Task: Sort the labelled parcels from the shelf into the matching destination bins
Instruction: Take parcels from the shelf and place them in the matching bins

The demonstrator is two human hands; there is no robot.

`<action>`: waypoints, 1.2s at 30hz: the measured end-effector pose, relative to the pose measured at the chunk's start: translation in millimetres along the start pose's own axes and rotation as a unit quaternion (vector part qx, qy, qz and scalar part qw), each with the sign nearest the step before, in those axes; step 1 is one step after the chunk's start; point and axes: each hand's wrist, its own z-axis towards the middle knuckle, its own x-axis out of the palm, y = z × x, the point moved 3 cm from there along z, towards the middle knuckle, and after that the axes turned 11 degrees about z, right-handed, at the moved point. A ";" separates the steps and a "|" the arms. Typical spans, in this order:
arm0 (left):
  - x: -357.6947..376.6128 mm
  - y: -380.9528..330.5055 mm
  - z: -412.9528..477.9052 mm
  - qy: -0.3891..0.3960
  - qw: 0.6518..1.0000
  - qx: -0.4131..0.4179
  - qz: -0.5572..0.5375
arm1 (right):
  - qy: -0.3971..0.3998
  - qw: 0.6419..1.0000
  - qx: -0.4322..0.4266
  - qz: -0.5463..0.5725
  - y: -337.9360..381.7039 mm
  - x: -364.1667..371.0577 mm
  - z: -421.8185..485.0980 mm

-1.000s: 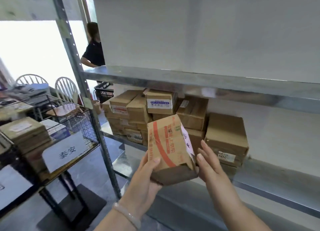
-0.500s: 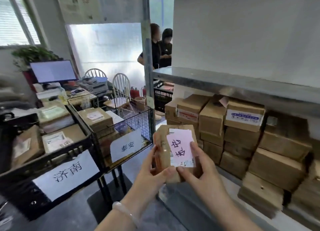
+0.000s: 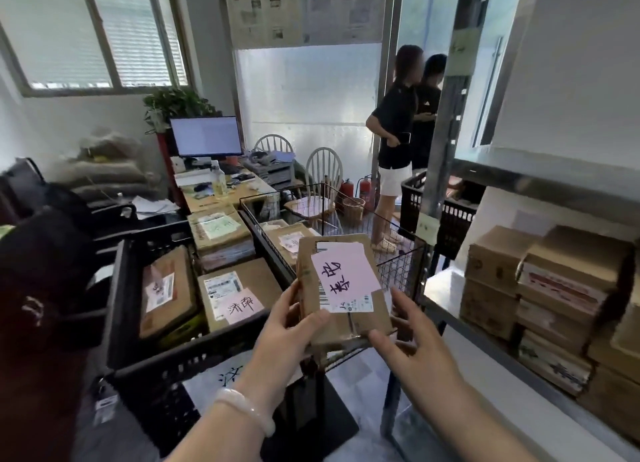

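Between the black crate (image 3: 145,323) and the steel shelf (image 3: 512,368) of stacked cartons (image 3: 554,288), we hold the parcel (image 3: 346,319) above the wire basket (image 3: 398,253)'s near corner, left hand (image 3: 291,326) gripping its left edge, right hand (image 3: 412,354) pinching its lower right corner; its pink label (image 3: 341,274) reads 泰安, a crate parcel (image 3: 242,288)'s 济南, monitor (image 3: 206,136) beyond.

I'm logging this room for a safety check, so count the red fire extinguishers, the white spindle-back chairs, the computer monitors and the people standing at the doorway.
Red fire extinguishers: 2
White chairs: 2
Monitors: 1
People at the doorway: 2
Total: 7
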 end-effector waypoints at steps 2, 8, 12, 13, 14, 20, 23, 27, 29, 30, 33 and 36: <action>-13.6 -1.3 14.3 -0.012 1.000 -0.004 -0.006 | 0.005 1.000 0.002 0.002 -1.8 10.3 16.8; -30.6 -4.3 65.1 -0.026 1.000 -0.001 -0.016 | 0.012 1.000 -0.012 0.022 -5.8 27.9 74.2; -35.6 -18.0 119.4 -0.032 0.999 -0.002 -0.025 | 0.011 0.999 -0.025 0.037 -8.9 30.4 126.5; -36.8 -21.8 134.8 -0.040 0.999 -0.003 -0.030 | 0.014 0.999 -0.025 0.041 -9.2 29.9 140.7; -37.7 -25.0 151.2 -0.053 0.998 -0.005 -0.034 | 0.019 0.999 -0.024 0.042 -9.7 28.9 155.5; -36.8 -28.3 251.7 -0.118 0.992 -0.040 -0.028 | 0.022 0.999 -0.029 0.022 -25.4 12.0 246.8; -42.0 -29.7 297.9 -0.155 0.986 -0.058 -0.024 | 0.031 0.999 -0.020 0.013 -36.2 6.4 287.0; -53.8 -31.2 353.4 -0.210 0.974 -0.089 -0.004 | 0.057 0.998 -0.020 0.011 -51.5 6.0 334.0; -63.7 -31.8 379.5 -0.236 0.966 -0.101 -0.013 | 0.068 0.997 -0.020 0.007 -59.4 9.1 353.0; -70.4 -30.6 391.7 -0.247 0.963 -0.107 -0.017 | 0.072 0.997 -0.018 0.004 -62.9 11.4 361.4; -93.3 -24.1 423.7 -0.262 0.956 -0.130 0.004 | 0.084 0.996 -0.013 -0.001 -72.5 20.7 381.5; -108.4 -16.5 448.7 -0.268 0.950 -0.159 0.039 | 0.094 0.996 0.002 0.004 -86.0 32.0 394.9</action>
